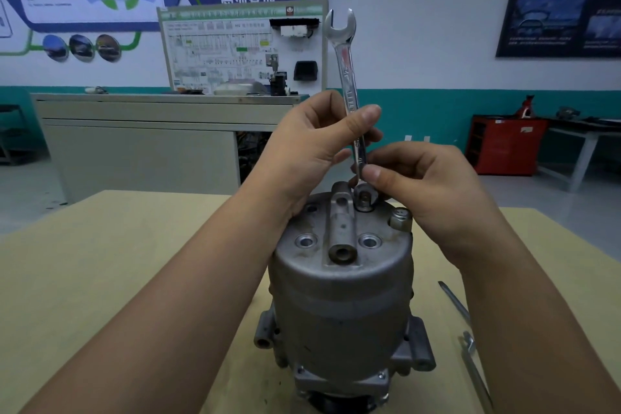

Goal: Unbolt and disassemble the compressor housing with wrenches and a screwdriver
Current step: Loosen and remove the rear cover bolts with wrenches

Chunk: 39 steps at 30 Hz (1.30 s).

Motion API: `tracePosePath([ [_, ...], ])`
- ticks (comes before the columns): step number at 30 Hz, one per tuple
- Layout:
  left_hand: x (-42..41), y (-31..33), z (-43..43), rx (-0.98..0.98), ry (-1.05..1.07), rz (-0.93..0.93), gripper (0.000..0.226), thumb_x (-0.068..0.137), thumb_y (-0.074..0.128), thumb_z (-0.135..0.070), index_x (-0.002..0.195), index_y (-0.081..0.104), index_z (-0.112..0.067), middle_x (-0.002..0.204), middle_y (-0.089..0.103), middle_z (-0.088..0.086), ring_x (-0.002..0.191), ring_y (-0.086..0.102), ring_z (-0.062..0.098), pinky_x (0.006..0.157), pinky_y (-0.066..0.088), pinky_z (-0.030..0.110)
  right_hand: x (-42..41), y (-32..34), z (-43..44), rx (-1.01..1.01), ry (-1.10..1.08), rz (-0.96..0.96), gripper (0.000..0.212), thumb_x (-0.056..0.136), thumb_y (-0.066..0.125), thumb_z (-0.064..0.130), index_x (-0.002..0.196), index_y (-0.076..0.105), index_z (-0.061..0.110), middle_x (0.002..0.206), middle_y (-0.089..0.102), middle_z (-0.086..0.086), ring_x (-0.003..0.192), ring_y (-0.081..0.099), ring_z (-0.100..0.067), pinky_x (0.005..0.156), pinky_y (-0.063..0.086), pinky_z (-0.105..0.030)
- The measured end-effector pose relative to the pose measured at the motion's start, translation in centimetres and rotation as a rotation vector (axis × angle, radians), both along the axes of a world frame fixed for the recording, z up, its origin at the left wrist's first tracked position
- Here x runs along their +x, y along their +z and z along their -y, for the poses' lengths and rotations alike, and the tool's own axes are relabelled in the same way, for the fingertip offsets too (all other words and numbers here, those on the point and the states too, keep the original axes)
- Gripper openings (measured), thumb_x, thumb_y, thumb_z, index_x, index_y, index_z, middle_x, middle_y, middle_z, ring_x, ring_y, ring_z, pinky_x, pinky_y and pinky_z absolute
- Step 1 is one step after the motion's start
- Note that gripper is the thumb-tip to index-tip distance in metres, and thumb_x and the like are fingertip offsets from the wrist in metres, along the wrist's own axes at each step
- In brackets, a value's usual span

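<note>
A grey metal compressor housing (pixel 339 306) stands upright on a pale wooden table (pixel 111 265). A shiny open-ended wrench (pixel 346 74) stands nearly vertical, its lower jaw seated on a bolt (pixel 365 201) on the housing's top. My left hand (pixel 312 148) pinches the wrench shaft at mid-height between thumb and fingers. Lower down, just above the bolt, my right hand (pixel 426 191) pinches the shaft. A capped nut (pixel 400 218) sits at the top's right edge. Two empty bolt holes (pixel 305 241) flank a central lug.
A screwdriver shaft (pixel 454 302) and a second wrench (pixel 472 366) lie on the table to the right of the housing. Behind the table stand a grey cabinet (pixel 141 141) with a wiring display board (pixel 242 50), and a red tool cart (pixel 504 144).
</note>
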State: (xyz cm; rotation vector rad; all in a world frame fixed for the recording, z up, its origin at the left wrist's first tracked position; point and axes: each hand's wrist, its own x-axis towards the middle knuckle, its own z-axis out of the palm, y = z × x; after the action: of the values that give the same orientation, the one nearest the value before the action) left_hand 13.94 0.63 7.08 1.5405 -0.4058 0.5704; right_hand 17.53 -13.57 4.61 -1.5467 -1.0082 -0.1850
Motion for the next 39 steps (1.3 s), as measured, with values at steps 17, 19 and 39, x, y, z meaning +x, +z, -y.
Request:
tracePosePath([
  [17, -0.3, 0.1, -0.8, -0.236, -0.588, -0.063, 0.022, 0.077, 0.055, -0.027, 0.085, 0.075, -0.020, 0.075, 0.069, -0.006, 0.067, 0.064, 0.007, 0.069, 0.049, 0.024, 0.1, -0.4, -0.9, 0.024, 0.111, -0.175, 0.025, 0.090, 0.054, 0.000, 0.085, 0.069, 0.020, 0.082, 0.073, 0.002, 0.084, 0.065, -0.009, 0.077, 0.052, -0.021],
  [19, -0.4, 0.1, -0.6, -0.220, -0.587, -0.056, 0.013, 0.069, 0.063, -0.028, 0.074, 0.072, -0.021, 0.068, 0.065, -0.007, 0.060, 0.060, 0.006, 0.064, 0.047, 0.022, 0.1, -0.5, -0.8, 0.021, 0.140, -0.197, 0.029, 0.090, 0.053, 0.001, 0.082, 0.071, 0.022, 0.083, 0.072, 0.004, 0.086, 0.064, -0.008, 0.079, 0.051, -0.021],
  [39, -0.6, 0.2, 0.3, -0.031, -0.361, -0.053, 0.025, 0.082, 0.051, -0.014, 0.104, 0.063, -0.011, 0.076, 0.067, -0.007, 0.070, 0.063, 0.003, 0.059, 0.050, 0.017, 0.2, -0.6, -0.4, 0.064, 0.146, -0.171, 0.015, 0.079, 0.057, 0.021, 0.083, 0.071, 0.016, 0.080, 0.073, -0.001, 0.080, 0.066, -0.010, 0.073, 0.053, -0.022],
])
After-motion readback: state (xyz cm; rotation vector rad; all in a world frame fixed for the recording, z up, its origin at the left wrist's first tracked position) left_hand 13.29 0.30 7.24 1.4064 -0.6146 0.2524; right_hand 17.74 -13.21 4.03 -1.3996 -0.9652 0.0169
